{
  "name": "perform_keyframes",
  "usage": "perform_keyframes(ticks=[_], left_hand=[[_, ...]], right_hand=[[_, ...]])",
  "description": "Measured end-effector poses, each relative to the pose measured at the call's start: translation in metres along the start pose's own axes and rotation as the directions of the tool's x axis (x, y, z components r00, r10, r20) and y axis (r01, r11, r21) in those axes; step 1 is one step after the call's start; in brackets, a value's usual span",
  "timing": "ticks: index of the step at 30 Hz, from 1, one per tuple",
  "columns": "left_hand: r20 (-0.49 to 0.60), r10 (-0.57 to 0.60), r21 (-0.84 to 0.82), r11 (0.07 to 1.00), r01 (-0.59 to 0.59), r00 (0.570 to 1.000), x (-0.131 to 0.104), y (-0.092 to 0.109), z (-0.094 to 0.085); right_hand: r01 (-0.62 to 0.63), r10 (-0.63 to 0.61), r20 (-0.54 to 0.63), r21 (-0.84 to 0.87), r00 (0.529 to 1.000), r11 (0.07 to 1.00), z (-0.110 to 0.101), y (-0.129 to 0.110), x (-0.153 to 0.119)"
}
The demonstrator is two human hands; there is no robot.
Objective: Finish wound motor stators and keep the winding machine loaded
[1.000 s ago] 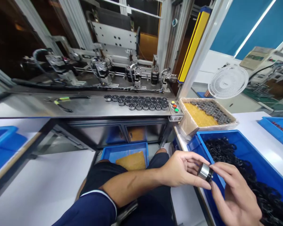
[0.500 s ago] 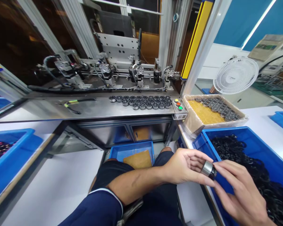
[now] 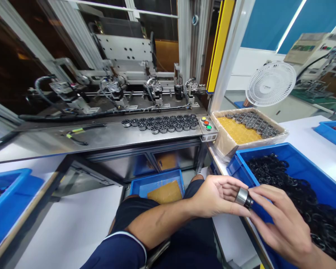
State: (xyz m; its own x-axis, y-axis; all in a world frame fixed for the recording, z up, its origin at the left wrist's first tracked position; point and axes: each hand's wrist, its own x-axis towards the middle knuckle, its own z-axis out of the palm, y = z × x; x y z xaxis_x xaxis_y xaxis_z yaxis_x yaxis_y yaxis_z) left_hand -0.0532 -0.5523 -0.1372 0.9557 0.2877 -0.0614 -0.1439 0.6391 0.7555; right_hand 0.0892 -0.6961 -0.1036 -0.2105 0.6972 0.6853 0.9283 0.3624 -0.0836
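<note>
A short metal cylinder with a black end (image 3: 243,197) sits between my two hands, in front of the near left edge of a blue bin of black rings (image 3: 285,149). My left hand (image 3: 217,197) curls round its silver side, with the thumb below and the fingers above. At the black end, my right hand (image 3: 282,218) has its thumb and fingertips closed on the part. The cylinder lies tilted, black end toward the right.
Rows of black and silver rings (image 3: 170,127) stand on the metal ledge, beside pliers (image 3: 77,130) and a button box (image 3: 208,136). A lined carton (image 3: 226,144), white fan (image 3: 271,84), left blue bin (image 3: 14,201) and fixture machine (image 3: 113,87) surround me.
The view has turned slightly to the right, so the bench items sit further left. Both hands still hold the cylinder in nearly the same pose.
</note>
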Motion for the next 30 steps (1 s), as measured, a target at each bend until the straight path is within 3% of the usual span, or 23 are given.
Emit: perform_keyframes(ticks=[10, 14, 18, 20, 23, 26, 28, 30], left_hand=[[-0.023, -0.023, 0.050, 0.998, 0.024, 0.999, 0.000, 0.001, -0.003], [-0.025, -0.052, 0.101, 0.993, 0.054, 0.998, -0.002, -0.002, -0.004], [0.026, 0.071, 0.191, 0.979, -0.075, 0.997, -0.005, -0.007, 0.000], [0.089, 0.125, 0.278, 0.950, -0.145, 0.988, -0.009, -0.009, 0.002], [0.193, 0.129, 0.417, 0.887, -0.200, 0.973, -0.015, -0.009, 0.004], [0.235, 0.090, 0.465, 0.864, -0.193, 0.968, -0.013, -0.006, 0.004], [0.244, 0.086, 0.441, 0.878, -0.189, 0.966, -0.008, -0.004, 0.002], [0.201, 0.136, 0.435, 0.875, -0.213, 0.970, -0.001, -0.003, 0.000]], right_hand=[[0.032, -0.031, 0.019, -0.084, 0.999, 0.996, -0.002, 0.002, 0.000], [-0.002, 0.002, 0.010, -0.014, 1.000, 1.000, 0.000, 0.000, -0.003], [0.030, -0.029, -0.057, 0.022, 0.998, 0.999, 0.001, 0.002, -0.002], [-0.047, 0.054, -0.088, 0.075, 0.995, 0.996, 0.001, 0.002, 0.000], [-0.256, 0.271, -0.070, 0.179, 0.960, 0.950, 0.003, 0.002, 0.002], [-0.355, 0.357, 0.023, 0.185, 0.934, 0.916, 0.002, 0.022, 0.002], [-0.421, 0.418, 0.048, 0.122, 0.907, 0.899, -0.006, 0.054, -0.005], [-0.515, 0.514, -0.036, -0.004, 0.857, 0.857, -0.021, 0.095, -0.022]])
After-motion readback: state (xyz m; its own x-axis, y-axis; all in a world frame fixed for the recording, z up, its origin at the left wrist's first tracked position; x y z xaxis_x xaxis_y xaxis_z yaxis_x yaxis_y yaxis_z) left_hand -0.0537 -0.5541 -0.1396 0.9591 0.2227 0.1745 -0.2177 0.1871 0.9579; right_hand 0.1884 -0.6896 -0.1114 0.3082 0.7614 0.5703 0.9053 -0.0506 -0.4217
